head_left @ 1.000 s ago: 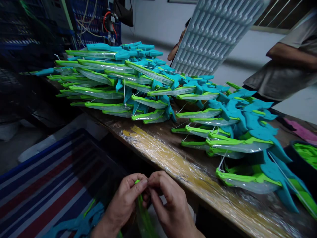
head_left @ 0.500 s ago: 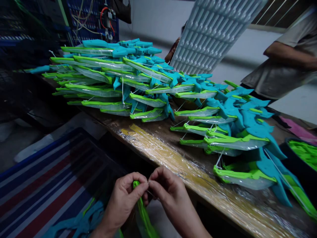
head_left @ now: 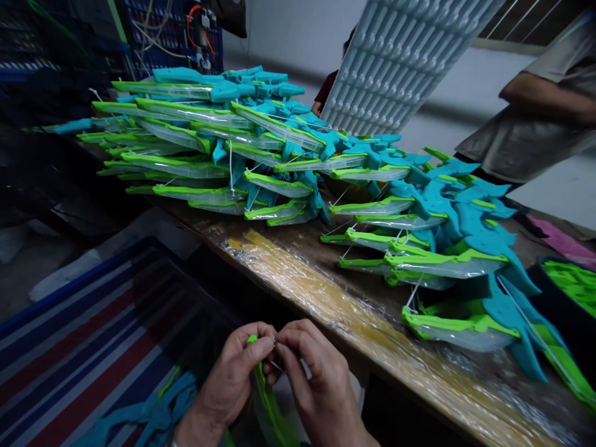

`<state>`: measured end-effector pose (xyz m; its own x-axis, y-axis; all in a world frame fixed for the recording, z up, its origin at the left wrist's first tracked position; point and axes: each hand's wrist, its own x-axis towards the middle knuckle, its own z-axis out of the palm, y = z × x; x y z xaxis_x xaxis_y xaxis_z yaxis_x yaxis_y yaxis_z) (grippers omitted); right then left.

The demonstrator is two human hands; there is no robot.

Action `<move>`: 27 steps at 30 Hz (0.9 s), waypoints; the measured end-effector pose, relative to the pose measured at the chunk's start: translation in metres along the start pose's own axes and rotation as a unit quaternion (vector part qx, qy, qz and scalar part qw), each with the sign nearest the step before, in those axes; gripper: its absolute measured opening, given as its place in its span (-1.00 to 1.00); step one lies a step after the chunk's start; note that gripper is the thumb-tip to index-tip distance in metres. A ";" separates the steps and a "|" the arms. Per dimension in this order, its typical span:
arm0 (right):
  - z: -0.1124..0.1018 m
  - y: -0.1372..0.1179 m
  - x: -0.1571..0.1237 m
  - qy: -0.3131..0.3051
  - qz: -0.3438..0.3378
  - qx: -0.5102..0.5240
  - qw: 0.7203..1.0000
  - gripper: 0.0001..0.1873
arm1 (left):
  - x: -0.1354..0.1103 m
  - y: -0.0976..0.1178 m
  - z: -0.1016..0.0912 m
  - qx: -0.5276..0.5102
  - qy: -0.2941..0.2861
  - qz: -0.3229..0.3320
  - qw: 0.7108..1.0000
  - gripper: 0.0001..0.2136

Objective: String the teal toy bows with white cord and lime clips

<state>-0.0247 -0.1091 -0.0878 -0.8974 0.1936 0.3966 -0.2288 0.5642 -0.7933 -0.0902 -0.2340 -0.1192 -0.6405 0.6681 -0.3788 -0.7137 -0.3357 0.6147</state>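
Note:
Low in front of me, my left hand (head_left: 231, 374) is closed round the tip of a toy bow (head_left: 269, 406), whose bright green limb with a clear edge hangs down between my hands. My right hand (head_left: 321, 382) pinches a thin white string (head_left: 278, 367) right beside that tip, fingertips almost touching my left thumb. The knot, if there is one, is hidden by the fingers. The bow's lower part runs out of view. To the left of my left wrist lie teal bow handles (head_left: 156, 406).
Stacked toy bows (head_left: 298, 161), teal and green with white strings, cover the worktable (head_left: 298, 273), its edge wrapped in shiny film. A dark tub (head_left: 540, 298) of green parts stands right. Striped cloth (head_left: 84, 354) lies left. Beyond are a grey rack panel (head_left: 395, 68) and a person (head_left: 540, 118).
My right hand has shifted slightly, its fingers now bunched more tightly at the string by the bow tip. My left hand keeps its grip. Behind the rack panel, another person has moved a little.

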 end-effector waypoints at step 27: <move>-0.014 0.000 0.004 -0.084 -0.013 -0.149 0.985 -0.76 | -0.002 -0.008 -0.006 0.152 0.002 0.078 0.985 -0.65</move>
<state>-0.0227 -0.0971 -0.0802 -0.9482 0.0549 0.3130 -0.1535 0.7832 -0.6025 -0.0853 -0.2367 -0.1279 -0.7367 0.6217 -0.2659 -0.4894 -0.2190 0.8441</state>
